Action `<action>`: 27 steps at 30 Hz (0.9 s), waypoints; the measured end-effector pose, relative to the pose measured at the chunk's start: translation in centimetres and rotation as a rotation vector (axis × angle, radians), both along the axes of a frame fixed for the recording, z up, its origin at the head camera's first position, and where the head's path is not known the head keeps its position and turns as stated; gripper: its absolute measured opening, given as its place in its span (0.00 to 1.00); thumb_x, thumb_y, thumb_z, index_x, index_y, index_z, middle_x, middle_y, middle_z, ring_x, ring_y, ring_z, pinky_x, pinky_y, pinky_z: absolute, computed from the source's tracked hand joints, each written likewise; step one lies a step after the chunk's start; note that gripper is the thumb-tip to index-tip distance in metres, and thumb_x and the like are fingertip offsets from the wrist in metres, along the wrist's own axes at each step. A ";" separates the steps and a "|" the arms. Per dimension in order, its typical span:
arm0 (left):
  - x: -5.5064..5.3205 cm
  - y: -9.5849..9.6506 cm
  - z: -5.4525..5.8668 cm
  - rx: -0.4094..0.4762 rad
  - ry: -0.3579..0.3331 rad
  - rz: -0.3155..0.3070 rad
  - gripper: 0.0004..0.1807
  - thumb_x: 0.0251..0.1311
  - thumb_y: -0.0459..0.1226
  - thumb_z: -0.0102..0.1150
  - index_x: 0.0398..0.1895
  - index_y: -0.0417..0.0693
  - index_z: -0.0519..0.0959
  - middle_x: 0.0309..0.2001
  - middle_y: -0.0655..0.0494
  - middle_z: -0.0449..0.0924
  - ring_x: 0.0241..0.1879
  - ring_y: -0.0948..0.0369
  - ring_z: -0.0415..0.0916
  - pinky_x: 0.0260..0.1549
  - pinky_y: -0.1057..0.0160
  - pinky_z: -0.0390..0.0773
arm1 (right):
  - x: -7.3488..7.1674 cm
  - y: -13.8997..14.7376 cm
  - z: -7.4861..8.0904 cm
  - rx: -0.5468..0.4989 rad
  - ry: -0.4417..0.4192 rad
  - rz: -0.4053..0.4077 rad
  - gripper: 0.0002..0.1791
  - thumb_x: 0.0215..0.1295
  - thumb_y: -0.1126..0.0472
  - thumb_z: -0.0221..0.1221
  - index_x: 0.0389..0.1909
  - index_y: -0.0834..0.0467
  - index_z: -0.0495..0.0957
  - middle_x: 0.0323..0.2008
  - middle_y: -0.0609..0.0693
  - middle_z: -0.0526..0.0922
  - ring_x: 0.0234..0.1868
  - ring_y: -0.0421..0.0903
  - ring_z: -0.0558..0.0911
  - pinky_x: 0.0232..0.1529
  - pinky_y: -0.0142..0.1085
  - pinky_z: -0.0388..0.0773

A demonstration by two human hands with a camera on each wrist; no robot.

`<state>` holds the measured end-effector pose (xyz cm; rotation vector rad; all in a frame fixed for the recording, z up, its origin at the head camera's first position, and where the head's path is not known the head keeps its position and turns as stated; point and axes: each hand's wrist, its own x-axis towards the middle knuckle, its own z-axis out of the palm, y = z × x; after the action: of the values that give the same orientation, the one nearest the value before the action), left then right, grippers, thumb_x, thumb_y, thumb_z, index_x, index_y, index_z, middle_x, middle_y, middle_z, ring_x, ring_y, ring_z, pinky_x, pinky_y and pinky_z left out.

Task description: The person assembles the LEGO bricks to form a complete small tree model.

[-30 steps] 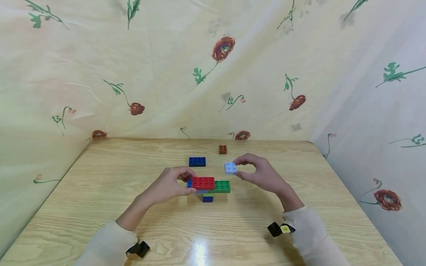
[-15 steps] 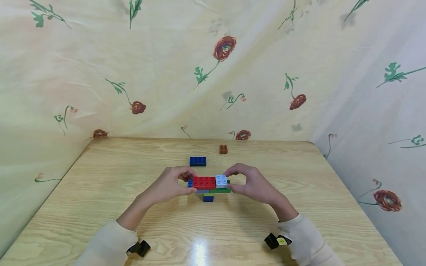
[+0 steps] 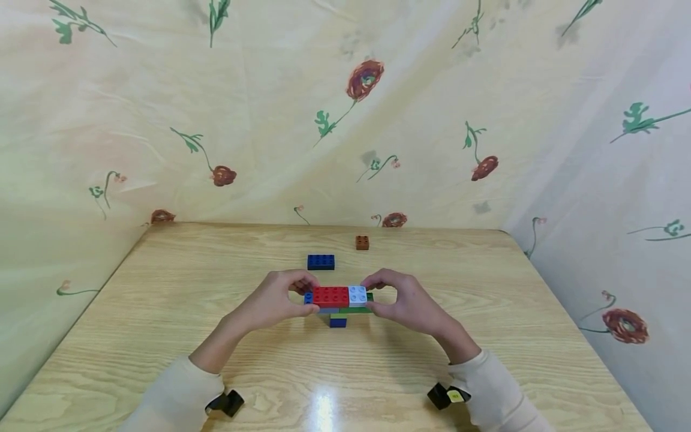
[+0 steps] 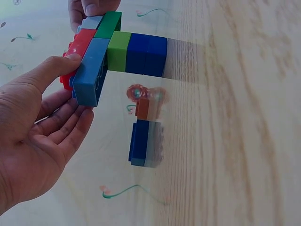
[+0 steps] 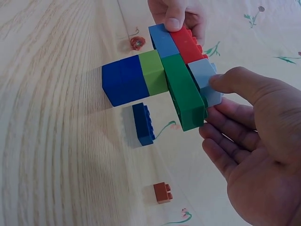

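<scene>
Right fingers [image 5: 237,112] pinch a pale brick [image 5: 201,73] touching a red brick [image 5: 187,47] and a green brick [image 5: 181,87].

Possibly a home, floral cloth [image 3: 270,114], wood-grain table [image 3: 140,300]

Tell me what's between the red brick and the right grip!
The pale brick: it sits beside the red brick, pinched by the right grip, in the head view.

In the head view, a plain cream left sleeve [image 3: 173,396] fills the lower left of the frame, and a matching right sleeve [image 3: 499,393] the lower right, both creased. Beside each cuff sits a small angular black box, left box [image 3: 234,403] and right box [image 3: 438,396]; by the latter, a yellow label [image 3: 456,396] bears tiny, illegible dark print. The left grip [image 3: 278,295] and right grip [image 3: 407,303] are bare.
</scene>
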<state>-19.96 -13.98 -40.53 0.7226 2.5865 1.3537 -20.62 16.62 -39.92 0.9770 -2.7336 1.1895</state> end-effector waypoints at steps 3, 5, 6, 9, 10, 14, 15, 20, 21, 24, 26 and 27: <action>0.0 0.0 0.0 -0.002 0.001 0.000 0.20 0.58 0.43 0.76 0.52 0.51 0.82 0.47 0.58 0.85 0.47 0.59 0.80 0.56 0.47 0.82 | 0.1 -0.1 0.0 -0.003 0.004 -0.003 0.18 0.61 0.62 0.73 0.52 0.51 0.83 0.48 0.42 0.87 0.49 0.44 0.80 0.54 0.51 0.83; -0.1 0.0 0.0 -0.003 0.004 0.001 0.20 0.58 0.43 0.76 0.52 0.51 0.82 0.46 0.58 0.86 0.47 0.60 0.80 0.56 0.47 0.82 | 0.1 -0.1 -0.1 -0.010 0.009 0.000 0.18 0.61 0.62 0.73 0.51 0.51 0.83 0.47 0.42 0.87 0.49 0.43 0.80 0.54 0.51 0.83; -0.1 0.0 -0.1 -0.004 0.006 0.001 0.20 0.58 0.43 0.76 0.52 0.51 0.82 0.46 0.58 0.86 0.47 0.60 0.80 0.56 0.47 0.82 | 0.1 -0.1 -0.1 -0.017 0.005 0.000 0.18 0.61 0.61 0.73 0.51 0.51 0.83 0.47 0.42 0.87 0.49 0.45 0.81 0.54 0.52 0.82; -0.1 0.0 -0.1 -0.004 0.010 0.002 0.20 0.58 0.43 0.76 0.52 0.52 0.82 0.46 0.58 0.86 0.46 0.60 0.80 0.56 0.48 0.82 | 0.1 -0.2 -0.2 -0.027 0.003 -0.004 0.17 0.62 0.60 0.73 0.51 0.50 0.84 0.47 0.42 0.87 0.50 0.48 0.82 0.54 0.51 0.83; -0.1 0.0 -0.1 -0.003 0.010 0.003 0.20 0.58 0.43 0.76 0.52 0.52 0.82 0.46 0.58 0.86 0.46 0.60 0.81 0.55 0.48 0.82 | 0.1 -0.2 -0.2 -0.029 0.001 -0.006 0.17 0.62 0.60 0.73 0.51 0.50 0.84 0.47 0.42 0.87 0.50 0.49 0.82 0.54 0.51 0.83; 0.0 0.1 -0.1 0.003 0.010 0.006 0.20 0.58 0.43 0.76 0.52 0.51 0.82 0.46 0.58 0.86 0.46 0.60 0.81 0.55 0.47 0.83 | 0.0 -0.2 -0.3 -0.030 0.003 -0.011 0.16 0.62 0.59 0.72 0.51 0.50 0.84 0.47 0.42 0.87 0.50 0.48 0.82 0.53 0.50 0.83; 0.0 0.1 -0.1 0.002 0.011 0.006 0.20 0.58 0.43 0.76 0.52 0.51 0.82 0.47 0.58 0.86 0.46 0.60 0.81 0.55 0.47 0.83 | 0.0 -0.1 -0.4 -0.028 0.006 -0.011 0.16 0.63 0.59 0.72 0.51 0.50 0.84 0.47 0.42 0.87 0.50 0.48 0.81 0.53 0.50 0.83; 0.0 0.2 -0.1 -0.002 0.016 0.008 0.20 0.58 0.43 0.76 0.52 0.52 0.82 0.47 0.58 0.86 0.46 0.61 0.81 0.55 0.47 0.83 | 0.0 -0.1 -0.3 -0.019 0.004 -0.011 0.16 0.63 0.58 0.73 0.50 0.49 0.85 0.47 0.42 0.87 0.49 0.47 0.81 0.52 0.46 0.83; 0.0 0.2 -0.1 -0.001 0.018 0.007 0.20 0.57 0.43 0.77 0.52 0.52 0.82 0.46 0.58 0.86 0.46 0.61 0.81 0.55 0.47 0.83 | 0.0 -0.1 -0.2 -0.017 0.001 -0.012 0.16 0.62 0.58 0.73 0.50 0.49 0.85 0.47 0.42 0.87 0.49 0.46 0.81 0.52 0.46 0.83; 0.0 0.2 -0.1 0.003 0.022 0.006 0.20 0.57 0.43 0.77 0.51 0.51 0.83 0.46 0.58 0.86 0.46 0.61 0.81 0.54 0.47 0.83 | -0.1 -0.1 -0.2 -0.009 -0.003 -0.013 0.16 0.62 0.57 0.73 0.50 0.49 0.85 0.47 0.42 0.87 0.49 0.46 0.82 0.52 0.45 0.83; 0.0 0.2 -0.2 0.000 0.025 0.008 0.20 0.57 0.44 0.77 0.51 0.52 0.83 0.46 0.59 0.86 0.46 0.61 0.81 0.54 0.47 0.83 | -0.2 -0.2 -0.2 -0.009 -0.008 -0.010 0.16 0.62 0.57 0.73 0.50 0.49 0.85 0.47 0.42 0.88 0.49 0.48 0.82 0.52 0.46 0.84; 0.0 0.2 -0.2 -0.002 0.025 0.010 0.20 0.57 0.44 0.77 0.51 0.52 0.83 0.46 0.59 0.86 0.46 0.61 0.81 0.54 0.47 0.83 | -0.2 -0.2 -0.3 -0.009 -0.011 -0.009 0.16 0.62 0.57 0.73 0.50 0.49 0.85 0.47 0.43 0.88 0.49 0.49 0.82 0.52 0.47 0.84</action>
<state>-19.95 -13.78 -40.74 0.7319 2.6141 1.3534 -20.82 16.46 -40.20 0.9589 -2.7352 1.2091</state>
